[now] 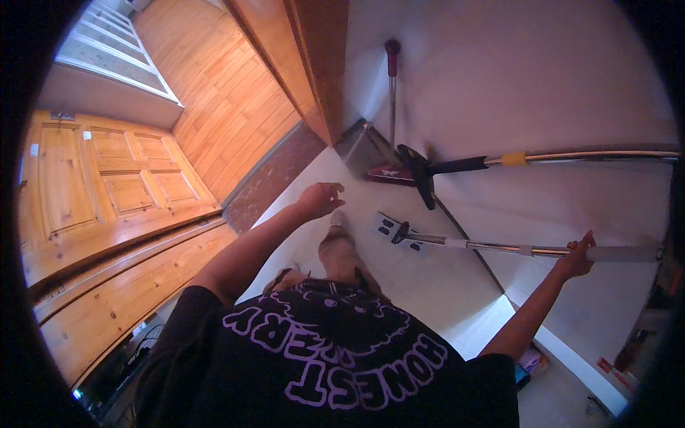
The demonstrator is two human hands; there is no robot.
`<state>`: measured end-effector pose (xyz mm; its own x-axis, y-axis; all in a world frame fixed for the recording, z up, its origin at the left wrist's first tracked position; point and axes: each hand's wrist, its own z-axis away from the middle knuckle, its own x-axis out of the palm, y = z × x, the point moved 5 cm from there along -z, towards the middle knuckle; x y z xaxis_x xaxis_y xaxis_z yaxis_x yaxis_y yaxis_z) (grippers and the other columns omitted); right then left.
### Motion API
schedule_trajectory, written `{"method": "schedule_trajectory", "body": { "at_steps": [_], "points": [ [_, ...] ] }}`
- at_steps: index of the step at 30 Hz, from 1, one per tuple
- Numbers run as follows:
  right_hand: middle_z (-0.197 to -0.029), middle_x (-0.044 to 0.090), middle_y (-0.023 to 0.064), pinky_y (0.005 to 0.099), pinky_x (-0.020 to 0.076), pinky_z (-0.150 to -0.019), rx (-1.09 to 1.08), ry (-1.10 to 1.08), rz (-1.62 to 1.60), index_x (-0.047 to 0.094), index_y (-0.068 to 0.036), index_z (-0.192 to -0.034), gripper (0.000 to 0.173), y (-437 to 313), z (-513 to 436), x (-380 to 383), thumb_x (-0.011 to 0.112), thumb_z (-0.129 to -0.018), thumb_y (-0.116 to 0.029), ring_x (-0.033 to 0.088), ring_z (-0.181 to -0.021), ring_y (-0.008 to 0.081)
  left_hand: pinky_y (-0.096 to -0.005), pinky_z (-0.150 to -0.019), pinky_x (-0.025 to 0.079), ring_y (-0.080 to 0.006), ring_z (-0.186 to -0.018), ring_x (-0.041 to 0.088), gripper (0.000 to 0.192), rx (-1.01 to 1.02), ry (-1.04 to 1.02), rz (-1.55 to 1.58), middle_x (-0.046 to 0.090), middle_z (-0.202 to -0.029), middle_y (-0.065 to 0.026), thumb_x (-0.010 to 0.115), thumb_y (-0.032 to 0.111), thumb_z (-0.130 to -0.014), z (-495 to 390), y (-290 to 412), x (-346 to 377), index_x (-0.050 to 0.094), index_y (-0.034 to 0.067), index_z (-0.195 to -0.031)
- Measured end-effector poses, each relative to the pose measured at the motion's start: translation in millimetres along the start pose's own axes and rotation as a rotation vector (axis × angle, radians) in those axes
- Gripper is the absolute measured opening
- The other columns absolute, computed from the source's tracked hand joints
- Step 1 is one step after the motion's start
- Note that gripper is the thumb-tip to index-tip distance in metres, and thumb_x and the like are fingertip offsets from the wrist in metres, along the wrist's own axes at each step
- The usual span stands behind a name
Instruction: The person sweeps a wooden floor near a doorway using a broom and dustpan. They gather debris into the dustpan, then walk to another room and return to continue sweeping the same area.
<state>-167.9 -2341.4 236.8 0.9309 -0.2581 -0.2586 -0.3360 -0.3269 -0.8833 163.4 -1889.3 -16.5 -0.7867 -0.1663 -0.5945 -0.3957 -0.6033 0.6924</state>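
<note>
My right hand grips the grey handle end of a flat mop with a metal pole; its flat head is low over or on the pale floor, which I cannot tell apart. My left hand is held out above the floor with its fingers apart and nothing in it. Beyond the mop, a black floor squeegee or brush head on a long metal pole with a yellow band leans near the wall. Behind it, a dark red broom or mop head rests on the floor beside an upright pole with a red grip.
Wooden panelled door stands at the left, near a reddish threshold and plank flooring. A brown door edge rises ahead. The pale wall bounds the right side. Cables and assorted items lie at the lower edges.
</note>
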Motion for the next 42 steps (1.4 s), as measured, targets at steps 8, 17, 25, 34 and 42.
{"method": "schedule_trajectory", "body": {
  "at_steps": [8, 17, 25, 34, 42],
  "points": [
    [-0.096, 0.057, 0.0144, 0.0324, 0.0481, -0.075, -0.218, 0.014, 0.327, 0.044, 0.002, -0.115, 0.06, -8.1, 18.7, -11.1, 0.073, -0.072, -0.029, 0.057, -0.088, 0.0236, -0.0398, -0.077, 0.046, -0.0297, -0.093, 0.057, 0.037, 0.034, 0.074, -0.016, 0.057, -0.106, -0.0114, 0.064, 0.025, -0.074, -24.3, 0.5, 10.3, 0.055, 0.01, -0.107],
    [-0.096, 0.057, 0.005, 0.0223, 0.0439, -0.06, 0.257, -0.779, -0.217, 0.056, -0.005, -0.105, 0.029, -40.6, 221.7, 121.2, 0.05, -0.086, -0.026, 0.052, -0.067, 0.0101, -0.0419, -0.084, 0.044, -0.0347, -0.101, 0.053, 0.051, -0.053, 0.414, 0.019, 0.051, -0.114, -0.0168, 0.066, 0.024, -0.067, -106.2, 16.1, -19.7, 0.048, 0.006, -0.111],
    [-0.12, 0.047, 0.012, 0.0261, 0.0499, -0.053, 0.031, -1.055, -0.009, 0.034, -0.003, -0.13, 0.061, 31.9, 306.3, 410.2, 0.061, -0.076, -0.009, 0.061, -0.076, 0.017, -0.0395, -0.081, 0.045, -0.0319, -0.098, 0.056, 0.048, -0.008, 0.205, -0.168, 0.056, -0.106, -0.019, 0.059, 0.024, -0.066, -207.0, -23.3, 15.4, 0.054, 0.004, -0.109],
    [-0.072, 0.061, 0.0098, 0.0326, 0.0492, -0.044, -0.16, -1.168, 0.279, 0.049, -0.004, -0.101, 0.035, 80.2, 308.4, 511.5, 0.062, -0.074, -0.023, 0.06, -0.052, 0.0196, -0.045, -0.075, 0.049, -0.0358, -0.082, 0.06, 0.029, -0.027, 0.283, 0.043, 0.06, -0.095, -0.0163, 0.057, 0.02, -0.07, -205.9, -56.4, 42.1, 0.06, 0.004, -0.095],
    [-0.056, 0.058, 0.0078, 0.0381, 0.0495, -0.059, -0.505, -1.253, 0.34, 0.053, -0.005, -0.093, 0.042, 41.1, 322.4, 456.7, 0.057, -0.078, -0.044, 0.059, -0.052, 0.025, -0.0416, -0.061, 0.044, -0.0342, -0.074, 0.055, 0.008, -0.005, 0.119, -0.222, 0.054, -0.078, -0.0135, 0.054, 0.009, -0.077, -112.3, -89.0, 48.3, 0.049, 0.006, -0.083]
  ]
}}
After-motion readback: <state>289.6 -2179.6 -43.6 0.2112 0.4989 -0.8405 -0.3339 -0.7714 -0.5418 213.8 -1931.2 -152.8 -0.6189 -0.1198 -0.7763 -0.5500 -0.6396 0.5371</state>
